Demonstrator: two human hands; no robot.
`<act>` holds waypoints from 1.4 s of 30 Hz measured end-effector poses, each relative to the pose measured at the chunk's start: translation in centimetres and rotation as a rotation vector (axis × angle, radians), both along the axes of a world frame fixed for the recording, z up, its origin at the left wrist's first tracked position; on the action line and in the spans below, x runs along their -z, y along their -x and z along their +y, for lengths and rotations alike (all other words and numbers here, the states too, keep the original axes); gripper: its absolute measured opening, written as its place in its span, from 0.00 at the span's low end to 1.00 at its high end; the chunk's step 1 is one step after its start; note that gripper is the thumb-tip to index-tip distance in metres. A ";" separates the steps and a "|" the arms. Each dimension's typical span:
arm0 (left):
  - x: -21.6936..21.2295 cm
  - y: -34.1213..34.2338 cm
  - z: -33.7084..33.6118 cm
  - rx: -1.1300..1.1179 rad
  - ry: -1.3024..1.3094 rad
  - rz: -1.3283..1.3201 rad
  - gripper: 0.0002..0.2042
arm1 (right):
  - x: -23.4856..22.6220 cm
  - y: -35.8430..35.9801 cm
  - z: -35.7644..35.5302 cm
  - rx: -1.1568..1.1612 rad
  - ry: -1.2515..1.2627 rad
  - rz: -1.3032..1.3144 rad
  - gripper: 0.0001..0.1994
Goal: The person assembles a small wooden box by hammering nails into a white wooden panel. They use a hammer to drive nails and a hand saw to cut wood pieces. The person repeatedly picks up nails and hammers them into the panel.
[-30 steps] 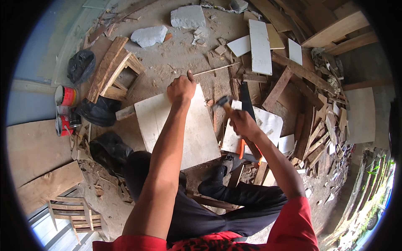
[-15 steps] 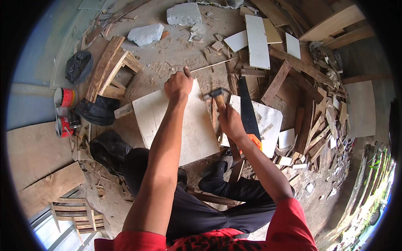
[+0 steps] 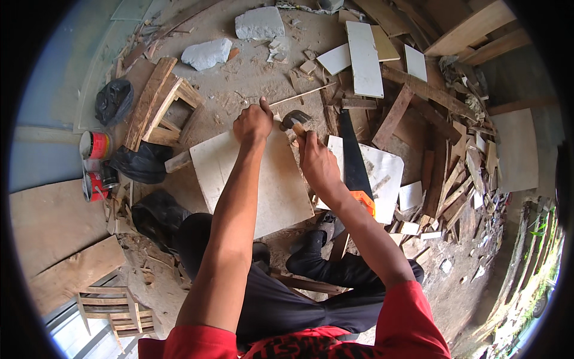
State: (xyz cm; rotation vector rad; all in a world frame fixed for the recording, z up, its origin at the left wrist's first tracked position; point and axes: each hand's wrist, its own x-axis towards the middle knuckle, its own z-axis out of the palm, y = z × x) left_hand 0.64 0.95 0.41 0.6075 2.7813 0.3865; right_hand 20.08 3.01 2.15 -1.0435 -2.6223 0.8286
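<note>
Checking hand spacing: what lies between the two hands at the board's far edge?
In the head view, only the hammer's dark head lies between left hand and right hand, over the pale board.

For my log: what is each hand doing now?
Left hand: closed, pressing on pale square board.
Right hand: closed around wooden-handled hammer.
</note>
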 end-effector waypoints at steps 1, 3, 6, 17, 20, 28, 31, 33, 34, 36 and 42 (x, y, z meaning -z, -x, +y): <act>0.1 0.1 -0.3 0.001 0.004 0.003 0.30 | -0.2 0.3 -0.1 -0.015 0.002 -0.008 0.12; 0.3 0.3 -0.6 -0.017 0.011 0.001 0.30 | -1.7 -2.2 -2.0 -0.097 -0.034 -0.043 0.13; -0.2 0.2 -0.1 -0.026 -0.011 -0.028 0.30 | -2.2 -6.2 -5.0 -0.080 -0.002 -0.096 0.16; -0.4 0.4 -0.3 -0.004 -0.006 -0.024 0.30 | 7.6 -0.7 5.2 0.134 0.105 -0.070 0.12; -0.3 -0.1 0.2 0.013 -0.009 -0.041 0.30 | 10.4 -2.5 3.8 0.153 -0.035 0.123 0.13; 0.0 0.5 -0.3 0.012 0.007 0.023 0.30 | 2.9 0.8 -0.9 0.099 0.443 0.207 0.21; -0.2 0.5 0.1 0.003 0.004 -0.014 0.30 | 2.4 -4.4 -2.0 0.141 0.667 0.245 0.24; -0.1 0.3 0.1 0.005 0.000 -0.015 0.30 | 2.3 -7.4 -5.7 0.307 0.611 0.386 0.27; 0.1 0.3 0.0 0.007 0.003 -0.007 0.30 | 2.1 -8.7 -7.5 0.394 0.579 0.457 0.29; 0.0 0.3 0.1 0.018 -0.004 0.012 0.30 | 2.7 -9.6 -11.1 0.550 0.693 0.526 0.34; 0.6 0.5 -0.1 0.048 -0.018 0.042 0.32 | 5.4 -7.0 -17.8 0.722 0.762 0.714 0.31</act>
